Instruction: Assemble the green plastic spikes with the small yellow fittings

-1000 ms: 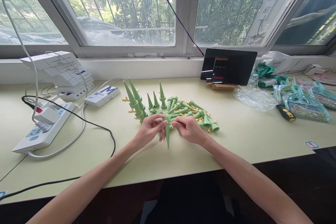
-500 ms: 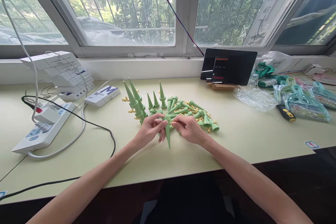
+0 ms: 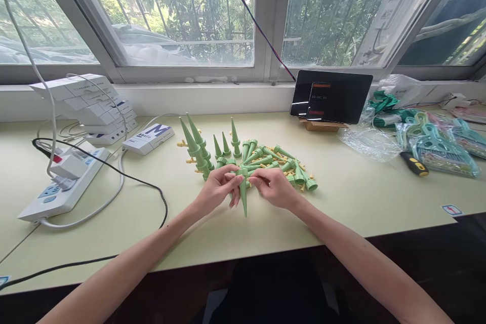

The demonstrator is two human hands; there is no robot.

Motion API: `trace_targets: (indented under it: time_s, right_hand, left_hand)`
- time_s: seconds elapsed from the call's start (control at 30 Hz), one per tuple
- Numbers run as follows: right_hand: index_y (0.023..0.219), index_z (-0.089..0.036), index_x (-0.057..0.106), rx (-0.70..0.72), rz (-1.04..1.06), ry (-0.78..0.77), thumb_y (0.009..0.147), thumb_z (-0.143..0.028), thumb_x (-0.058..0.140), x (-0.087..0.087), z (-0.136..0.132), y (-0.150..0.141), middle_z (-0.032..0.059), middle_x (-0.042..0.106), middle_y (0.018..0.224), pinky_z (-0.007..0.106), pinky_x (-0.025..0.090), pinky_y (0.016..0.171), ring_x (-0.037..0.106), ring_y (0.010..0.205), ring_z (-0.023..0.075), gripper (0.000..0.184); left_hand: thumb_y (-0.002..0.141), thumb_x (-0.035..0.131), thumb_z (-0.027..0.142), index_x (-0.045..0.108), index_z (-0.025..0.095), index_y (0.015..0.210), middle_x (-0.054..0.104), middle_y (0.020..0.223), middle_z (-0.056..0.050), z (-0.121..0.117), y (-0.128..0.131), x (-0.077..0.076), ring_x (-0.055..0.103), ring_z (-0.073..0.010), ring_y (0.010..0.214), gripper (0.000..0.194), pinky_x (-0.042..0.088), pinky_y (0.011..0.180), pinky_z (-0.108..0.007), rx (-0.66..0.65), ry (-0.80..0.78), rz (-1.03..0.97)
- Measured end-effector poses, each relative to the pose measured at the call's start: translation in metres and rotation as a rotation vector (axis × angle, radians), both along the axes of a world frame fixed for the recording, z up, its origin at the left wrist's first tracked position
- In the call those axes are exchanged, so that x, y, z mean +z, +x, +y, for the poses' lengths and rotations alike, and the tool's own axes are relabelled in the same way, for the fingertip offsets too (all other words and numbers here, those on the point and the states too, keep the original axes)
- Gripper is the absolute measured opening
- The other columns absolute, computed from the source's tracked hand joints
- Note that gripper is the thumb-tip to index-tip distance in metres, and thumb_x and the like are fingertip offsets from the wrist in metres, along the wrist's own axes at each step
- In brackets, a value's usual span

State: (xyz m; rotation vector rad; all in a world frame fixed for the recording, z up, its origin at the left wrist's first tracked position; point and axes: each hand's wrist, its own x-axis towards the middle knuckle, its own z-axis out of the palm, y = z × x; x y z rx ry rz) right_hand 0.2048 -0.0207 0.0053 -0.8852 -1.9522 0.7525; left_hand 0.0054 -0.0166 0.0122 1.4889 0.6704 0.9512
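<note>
Spike (image 3: 244, 198) is grasped, tip downward, by the left hand (image 3: 218, 187) over the desk (image 3: 349, 197), near a green pile (image 3: 288, 164); what is gripped by the right hand (image 3: 274, 188), just beside it, cannot be told.

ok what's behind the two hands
Behind the left hand, upright green spikes stand; behind the right hand, a heap of green and yellow pieces. What the hands cover can't be seen.

A pale yellow-green table (image 3: 360, 187) stretches in front of me, its far side against a low white wall (image 3: 228, 98). Above that I face a row of windows (image 3: 167, 10) in grey frames (image 3: 269, 20). Daylight comes through the glass; outside I see leafy trees (image 3: 212, 15) and rumpled grey sheeting (image 3: 152, 48).
</note>
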Motion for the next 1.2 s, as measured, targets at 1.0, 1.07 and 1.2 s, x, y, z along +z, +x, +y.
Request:
trace_targets:
  time_s: [1.0,1.07,1.2]
  right_hand:
    - [0.067,-0.017,0.055,0.007,-0.006,0.011,0.097,-0.034,0.05,-0.0024,-0.0008,-0.0022,-0.0044,0.04,0.056,0.025,0.026,0.051,0.029,0.051,0.009,0.035]
    - [0.068,-0.016,0.057,0.012,-0.005,0.013,0.098,-0.034,0.05,-0.0018,-0.0013,-0.0025,-0.0044,0.04,0.056,0.025,0.026,0.051,0.029,0.051,0.009,0.036]
    - [0.068,-0.016,0.058,0.008,-0.007,0.015,0.098,-0.035,0.05,-0.0016,-0.0014,-0.0029,-0.0045,0.04,0.056,0.025,0.026,0.051,0.029,0.051,0.0089,0.036]
  left_hand:
    - [0.09,0.064,0.04,0.06,0.017,0.099,0.066,0.063,-0.001,0.0043,-0.0013,-0.001,0.054,-0.0096,0.042,0.025,0.047,0.036,-0.02,-0.001,-0.187,-0.005]
    - [0.089,0.066,0.04,0.06,0.016,0.096,0.066,0.063,-0.001,0.0056,-0.0013,-0.0018,0.055,-0.0099,0.044,0.025,0.046,0.035,-0.019,-0.002,-0.246,-0.03]
    - [0.086,0.07,0.038,0.062,0.016,0.098,0.067,0.067,-0.001,0.0077,-0.0006,-0.002,0.064,-0.0132,0.055,0.027,0.049,0.039,-0.018,0.021,-0.323,-0.058]
